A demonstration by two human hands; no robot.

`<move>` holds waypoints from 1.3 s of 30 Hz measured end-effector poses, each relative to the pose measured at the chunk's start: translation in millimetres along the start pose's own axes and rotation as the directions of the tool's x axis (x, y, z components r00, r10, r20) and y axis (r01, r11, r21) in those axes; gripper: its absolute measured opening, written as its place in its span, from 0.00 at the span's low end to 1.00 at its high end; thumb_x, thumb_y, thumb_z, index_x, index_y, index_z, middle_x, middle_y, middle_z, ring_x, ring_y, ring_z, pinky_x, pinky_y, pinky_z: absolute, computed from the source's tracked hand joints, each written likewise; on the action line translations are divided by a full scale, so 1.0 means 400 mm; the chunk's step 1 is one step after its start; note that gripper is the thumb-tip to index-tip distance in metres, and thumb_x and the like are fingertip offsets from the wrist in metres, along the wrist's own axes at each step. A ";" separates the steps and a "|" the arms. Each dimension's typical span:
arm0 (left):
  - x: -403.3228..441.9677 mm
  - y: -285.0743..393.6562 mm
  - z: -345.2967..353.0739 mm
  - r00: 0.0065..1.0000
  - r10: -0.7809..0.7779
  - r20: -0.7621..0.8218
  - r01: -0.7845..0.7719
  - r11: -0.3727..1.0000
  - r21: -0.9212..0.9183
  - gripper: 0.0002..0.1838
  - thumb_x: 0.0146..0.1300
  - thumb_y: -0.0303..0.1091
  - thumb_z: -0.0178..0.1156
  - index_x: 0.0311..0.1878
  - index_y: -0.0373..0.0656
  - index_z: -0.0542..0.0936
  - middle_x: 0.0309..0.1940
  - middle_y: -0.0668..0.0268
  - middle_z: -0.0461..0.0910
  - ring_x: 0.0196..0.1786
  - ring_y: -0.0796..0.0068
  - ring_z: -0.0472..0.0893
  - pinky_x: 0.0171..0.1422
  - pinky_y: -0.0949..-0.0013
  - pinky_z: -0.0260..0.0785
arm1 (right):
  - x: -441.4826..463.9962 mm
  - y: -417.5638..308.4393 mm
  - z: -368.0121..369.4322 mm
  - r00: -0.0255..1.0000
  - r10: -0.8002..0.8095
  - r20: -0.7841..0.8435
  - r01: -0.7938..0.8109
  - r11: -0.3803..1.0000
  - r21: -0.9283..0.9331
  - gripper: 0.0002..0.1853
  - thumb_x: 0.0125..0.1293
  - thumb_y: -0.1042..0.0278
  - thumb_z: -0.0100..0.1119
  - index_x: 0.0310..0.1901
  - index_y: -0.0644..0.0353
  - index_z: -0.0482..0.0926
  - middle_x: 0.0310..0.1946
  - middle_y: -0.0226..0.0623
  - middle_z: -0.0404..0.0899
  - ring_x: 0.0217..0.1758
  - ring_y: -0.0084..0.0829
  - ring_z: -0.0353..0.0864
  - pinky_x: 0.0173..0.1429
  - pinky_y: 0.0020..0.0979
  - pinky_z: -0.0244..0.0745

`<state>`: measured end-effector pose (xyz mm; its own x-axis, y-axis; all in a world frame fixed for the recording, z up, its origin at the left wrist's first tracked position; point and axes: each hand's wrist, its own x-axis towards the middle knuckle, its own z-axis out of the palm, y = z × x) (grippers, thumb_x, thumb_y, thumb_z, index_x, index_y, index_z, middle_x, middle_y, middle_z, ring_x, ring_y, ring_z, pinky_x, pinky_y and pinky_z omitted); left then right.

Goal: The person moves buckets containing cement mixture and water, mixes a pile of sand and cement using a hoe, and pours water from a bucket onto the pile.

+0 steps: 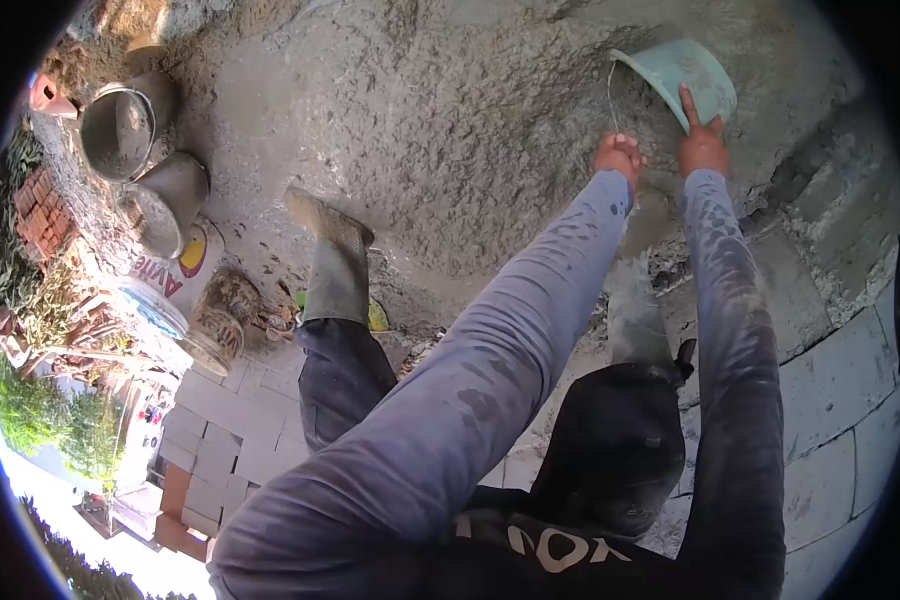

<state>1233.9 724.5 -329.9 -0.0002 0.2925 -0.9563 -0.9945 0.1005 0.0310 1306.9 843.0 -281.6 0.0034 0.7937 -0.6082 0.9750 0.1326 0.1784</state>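
Observation:
A pale green bucket (692, 80) lies tipped over on the wet grey mortar (450, 130) at the upper right, its mouth facing left and down. My left hand (620, 155) is closed around the thin wire handle at the bucket's open side. Against the bucket's lower side rests my right hand (704, 145), with the index finger stretched along its outer wall. What the other right fingers do is partly hidden. Both hands look wet and dirty.
Two dark buckets (117, 135) stand at the upper left, near a white bag (205, 260) and a muddy container (225, 310). My boots (332, 260) stand at the mortar's edge. Grey paving blocks (830, 390) lie at lower right, red bricks (44, 212) at far left.

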 end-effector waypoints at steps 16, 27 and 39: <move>-0.568 0.308 -0.331 0.980 0.079 -0.182 -0.041 0.979 0.201 0.11 0.56 0.25 0.54 0.43 0.42 0.70 0.24 0.68 0.67 0.25 0.74 0.67 0.38 0.70 0.64 | -0.435 -0.203 0.164 0.859 -0.314 0.404 0.108 0.883 0.456 0.38 0.58 0.69 0.62 0.70 0.35 0.59 0.55 0.55 0.76 0.56 0.52 0.78 0.60 0.42 0.72; -1.086 0.980 -0.199 0.920 0.388 0.060 -0.389 0.885 0.256 0.09 0.62 0.32 0.53 0.44 0.40 0.72 0.24 0.72 0.66 0.28 0.80 0.65 0.37 0.72 0.62 | -0.739 -0.724 -0.532 0.948 -0.288 -0.136 0.312 0.754 0.578 0.16 0.54 0.65 0.67 0.40 0.62 0.73 0.31 0.38 0.78 0.33 0.32 0.77 0.41 0.35 0.73; -1.008 2.038 -0.478 0.756 0.646 -0.106 -0.599 0.616 -0.512 0.13 0.74 0.43 0.45 0.43 0.48 0.77 0.19 0.78 0.58 0.24 0.82 0.58 0.31 0.70 0.54 | -0.973 -1.914 -0.975 0.510 -0.736 -0.446 0.837 0.544 0.060 0.11 0.55 0.68 0.59 0.40 0.57 0.71 0.36 0.44 0.76 0.37 0.50 0.78 0.41 0.46 0.72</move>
<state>403.1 506.8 25.4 -0.6542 0.1848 -0.7334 -0.6660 -0.6002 0.4428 472.5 663.8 120.1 -0.8147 0.5718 -0.0964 0.5462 0.7009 -0.4587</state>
